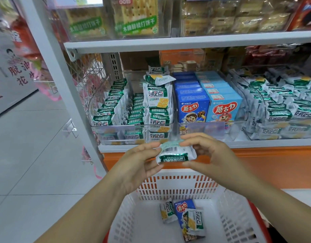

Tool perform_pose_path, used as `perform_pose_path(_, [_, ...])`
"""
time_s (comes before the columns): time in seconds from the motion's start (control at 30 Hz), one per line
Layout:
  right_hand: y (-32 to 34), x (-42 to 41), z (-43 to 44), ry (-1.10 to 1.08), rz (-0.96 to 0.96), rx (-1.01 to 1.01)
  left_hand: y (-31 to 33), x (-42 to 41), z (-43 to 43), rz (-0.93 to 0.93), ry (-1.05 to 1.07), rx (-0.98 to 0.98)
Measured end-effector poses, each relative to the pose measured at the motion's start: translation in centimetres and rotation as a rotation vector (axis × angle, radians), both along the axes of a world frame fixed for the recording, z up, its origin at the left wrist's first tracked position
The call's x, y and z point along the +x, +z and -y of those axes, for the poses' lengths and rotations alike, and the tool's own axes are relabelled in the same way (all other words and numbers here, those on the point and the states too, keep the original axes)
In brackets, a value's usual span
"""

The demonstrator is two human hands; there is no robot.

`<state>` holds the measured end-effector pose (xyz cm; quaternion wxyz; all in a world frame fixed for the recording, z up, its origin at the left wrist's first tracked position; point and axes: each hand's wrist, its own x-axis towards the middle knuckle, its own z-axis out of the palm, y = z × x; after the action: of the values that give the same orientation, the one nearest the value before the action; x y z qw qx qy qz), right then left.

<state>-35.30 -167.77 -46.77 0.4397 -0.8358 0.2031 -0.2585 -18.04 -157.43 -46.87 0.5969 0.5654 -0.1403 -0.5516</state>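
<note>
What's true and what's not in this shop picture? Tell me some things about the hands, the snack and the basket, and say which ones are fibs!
1. The left hand and the right hand both hold one green-and-white snack packet. True.
2. That snack packet already lies inside the white basket. False: the hands hold it in the air above the basket, in front of the shelf.
3. A blue box lies in the basket. True.
4. Only one other thing lies in the basket with the box. False: two green packets lie there, one left of the box and one partly on it.
</note>
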Motion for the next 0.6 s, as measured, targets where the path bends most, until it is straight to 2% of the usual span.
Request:
perform_pose_path(0.07, [0.1, 0.3, 0.0, -0.066, 0.039, 0.024, 0.4, -0.1, 0.0, -0.002, -0.009, -0.011])
perform_pose_path(0.13, [0.2, 0.5, 0.0, -0.123, 0.055, 0.065, 0.6, -0.1, -0.2, 0.082, -0.034, -0.02])
perform_pose_path(0.27, [1.0, 1.2, -0.1, -0.164, 0.073, 0.137, 0.9, 0.7, -0.8, 0.545, -0.15, -0.033])
perform_pose_path(0.33, [1.7, 2.0, -0.5, -0.161, 0.132, 0.245, 1.1, 0.9, -1.1, 0.674, -0.176, -0.074])
perform_pose_path(0.37, [2.1, 2.5, -0.8, -0.162, 0.149, 0.293, 1.1, 1.1, -1.1, 0.676, -0.176, -0.097])
perform_pose_path(0.47, [2.7, 4.1, -1.6, -0.167, 0.169, 0.339, 1.7, 1.6, -1.1, 0.523, -0.112, -0.161])
perform_pose_path(0.53, [3.1, 5.1, -1.9, -0.188, 0.101, 0.129, 2.1, 2.6, -1.3, 0.492, -0.038, -0.172])
perform_pose_path(0.6, [3.9, 6.1, -2.3, -0.169, -0.011, -0.238, 2.8, 3.8, -1.8, 0.474, 0.018, -0.173])
